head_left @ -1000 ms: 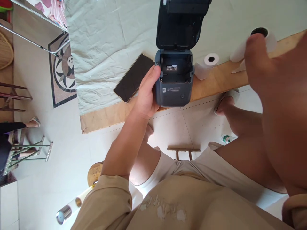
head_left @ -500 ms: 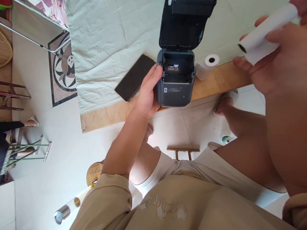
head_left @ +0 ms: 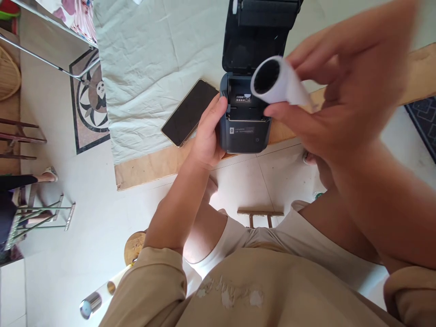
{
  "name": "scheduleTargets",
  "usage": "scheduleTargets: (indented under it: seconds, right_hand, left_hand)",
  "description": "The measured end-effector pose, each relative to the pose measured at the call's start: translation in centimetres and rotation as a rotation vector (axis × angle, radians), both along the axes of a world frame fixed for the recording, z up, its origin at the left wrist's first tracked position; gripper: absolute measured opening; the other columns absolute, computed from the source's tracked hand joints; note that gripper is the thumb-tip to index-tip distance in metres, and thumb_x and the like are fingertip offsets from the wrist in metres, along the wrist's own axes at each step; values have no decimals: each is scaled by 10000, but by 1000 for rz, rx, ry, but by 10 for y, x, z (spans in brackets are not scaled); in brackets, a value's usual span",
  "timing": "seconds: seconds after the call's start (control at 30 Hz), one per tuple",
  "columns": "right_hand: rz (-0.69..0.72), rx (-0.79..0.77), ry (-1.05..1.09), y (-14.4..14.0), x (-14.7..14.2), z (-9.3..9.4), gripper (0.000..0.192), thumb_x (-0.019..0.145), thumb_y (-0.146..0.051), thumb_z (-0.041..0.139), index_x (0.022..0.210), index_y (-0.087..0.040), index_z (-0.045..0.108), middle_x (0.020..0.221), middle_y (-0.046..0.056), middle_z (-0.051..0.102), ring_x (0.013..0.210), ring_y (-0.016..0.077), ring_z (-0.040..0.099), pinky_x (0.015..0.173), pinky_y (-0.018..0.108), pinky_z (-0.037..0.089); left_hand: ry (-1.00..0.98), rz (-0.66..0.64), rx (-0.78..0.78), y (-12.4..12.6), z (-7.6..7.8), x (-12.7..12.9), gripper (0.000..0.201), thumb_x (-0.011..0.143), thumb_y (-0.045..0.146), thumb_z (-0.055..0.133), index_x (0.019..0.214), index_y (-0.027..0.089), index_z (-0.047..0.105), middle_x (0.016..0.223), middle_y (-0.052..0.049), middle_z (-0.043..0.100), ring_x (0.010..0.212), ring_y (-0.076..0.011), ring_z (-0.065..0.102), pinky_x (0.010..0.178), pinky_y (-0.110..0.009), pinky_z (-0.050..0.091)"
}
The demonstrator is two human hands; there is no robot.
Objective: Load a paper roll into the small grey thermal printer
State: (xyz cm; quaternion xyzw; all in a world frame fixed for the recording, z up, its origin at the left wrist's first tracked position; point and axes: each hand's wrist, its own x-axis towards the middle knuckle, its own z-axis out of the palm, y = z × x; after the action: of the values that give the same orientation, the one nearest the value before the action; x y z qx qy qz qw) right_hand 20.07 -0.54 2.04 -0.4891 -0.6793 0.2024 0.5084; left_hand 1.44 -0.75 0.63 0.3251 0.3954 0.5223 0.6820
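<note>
My left hand (head_left: 211,131) is closed around the left side of a dark blue label printer (head_left: 243,138), thumb on its rim. The printer's black lid (head_left: 257,43) stands swung up, and its paper bay lies uncovered with a small printed sticker inside. Between the thumb and fingers of my right hand (head_left: 344,91) is a white paper roll (head_left: 284,84), its dark hollow core facing the printer. The roll hangs over the right edge of the bay, hiding part of it; whether they touch I cannot tell. A black smartphone (head_left: 190,112) lies left of the printer.
A pale green cloth (head_left: 146,68) covers most of the table, whose bare wooden edge (head_left: 150,171) runs along my side. Below is a wooden stool rung (head_left: 260,212). At far left, a person's foot (head_left: 49,175) rests near a green metal stool (head_left: 41,213).
My right hand has brought the paper roll leftward from the far right to the printer's bay, covering the second roll on the table. My left hand still holds the printer.
</note>
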Motion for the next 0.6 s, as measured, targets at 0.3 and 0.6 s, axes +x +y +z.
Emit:
scheduleTargets:
  seconds: [0.3,0.6]
  right_hand:
    - [-16,135,-395,17,-22,-9,102,867,-153,648,826,-242,620,1073,-32,773,983,241,745,839,423,532]
    - [119,355,-432,-13,-19,-8,203,928,-296,666,742,-246,599,732,-9,655,841,212,646,753,406,416]
  left_hand:
    - [27,4,-55,-6,16,9,217,1049,346,538,919,220,657,914,-62,741,1224,-263,706,1007,-373,582]
    - [68,-2,-14,-4,8,0,64,866,257,732,910,264,686,779,-12,621,737,-181,622,647,-319,494]
